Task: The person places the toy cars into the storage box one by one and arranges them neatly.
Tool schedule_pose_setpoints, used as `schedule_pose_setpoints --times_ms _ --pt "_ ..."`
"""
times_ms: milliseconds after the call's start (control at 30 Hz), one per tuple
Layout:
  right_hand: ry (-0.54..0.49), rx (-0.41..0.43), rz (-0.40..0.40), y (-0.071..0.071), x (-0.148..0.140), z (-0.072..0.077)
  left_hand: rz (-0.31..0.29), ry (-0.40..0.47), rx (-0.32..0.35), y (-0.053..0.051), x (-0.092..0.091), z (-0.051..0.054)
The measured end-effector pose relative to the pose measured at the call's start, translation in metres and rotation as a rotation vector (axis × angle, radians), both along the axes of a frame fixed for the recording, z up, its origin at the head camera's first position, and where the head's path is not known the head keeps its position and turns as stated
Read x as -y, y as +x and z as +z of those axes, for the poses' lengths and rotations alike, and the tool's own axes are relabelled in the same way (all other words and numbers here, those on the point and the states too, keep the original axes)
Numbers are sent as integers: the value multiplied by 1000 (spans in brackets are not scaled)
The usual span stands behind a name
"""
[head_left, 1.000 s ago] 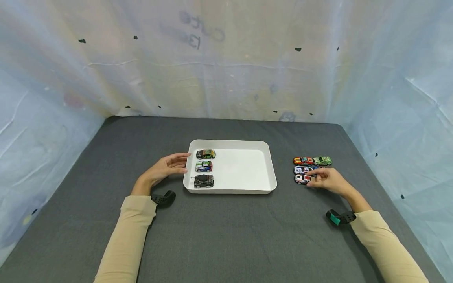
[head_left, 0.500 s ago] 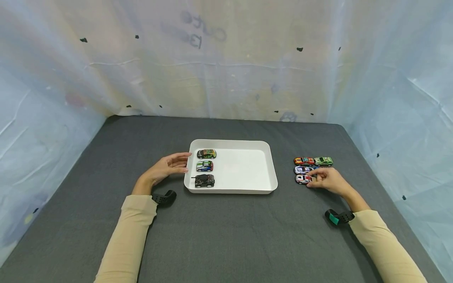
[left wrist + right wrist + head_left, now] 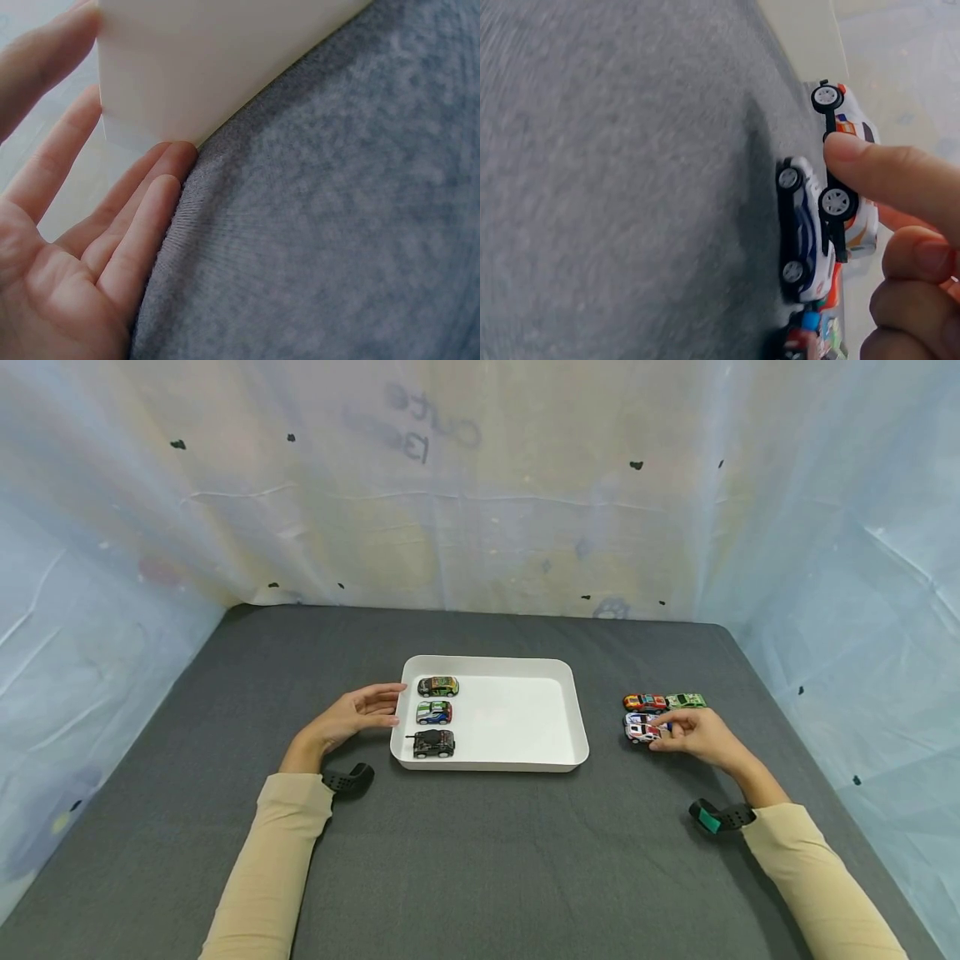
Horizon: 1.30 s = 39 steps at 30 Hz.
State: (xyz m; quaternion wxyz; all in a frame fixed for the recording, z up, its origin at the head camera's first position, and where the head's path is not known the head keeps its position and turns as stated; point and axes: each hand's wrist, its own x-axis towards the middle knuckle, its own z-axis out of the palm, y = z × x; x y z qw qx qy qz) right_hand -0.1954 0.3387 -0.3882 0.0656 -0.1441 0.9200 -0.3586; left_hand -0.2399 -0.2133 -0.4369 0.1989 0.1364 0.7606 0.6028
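Note:
My right hand (image 3: 697, 735) pinches a white toy car (image 3: 864, 217) with red and orange markings between thumb and fingers. In the right wrist view that car is raised off the grey cloth, beside a white-and-blue toy car (image 3: 806, 240) that stands on it. At the left end of a white tray (image 3: 517, 714), my left hand (image 3: 352, 718) touches the wall with extended fingers (image 3: 64, 154). Inside the tray, along its left side, stand a dark green-and-yellow toy car (image 3: 438, 687), a white, green and blue toy car (image 3: 433, 712) and a black toy vehicle (image 3: 432, 743).
Behind the right hand, a red-and-orange toy car (image 3: 643, 702) and a green toy car (image 3: 686, 701) stand end to end. Grey cloth (image 3: 480, 860) covers the table. Plastic sheeting (image 3: 480, 510) hangs behind it and on both sides.
My right hand has lifted the white car from the cloth and moved slightly away from me, so it now partly covers the white-and-blue car. The left hand and tray stay put.

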Motion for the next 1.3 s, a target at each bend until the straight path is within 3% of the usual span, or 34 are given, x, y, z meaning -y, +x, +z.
schedule_pose_setpoints --times_ms 467,833,1300 --pt "-60 7 10 -12 28 14 5 -2 5 1 1 -1" --pt "-113 -32 96 -17 61 22 10 10 9 0 1 -1" --pt "-149 -6 144 -20 91 20 8 -6 12 -1 1 -2"
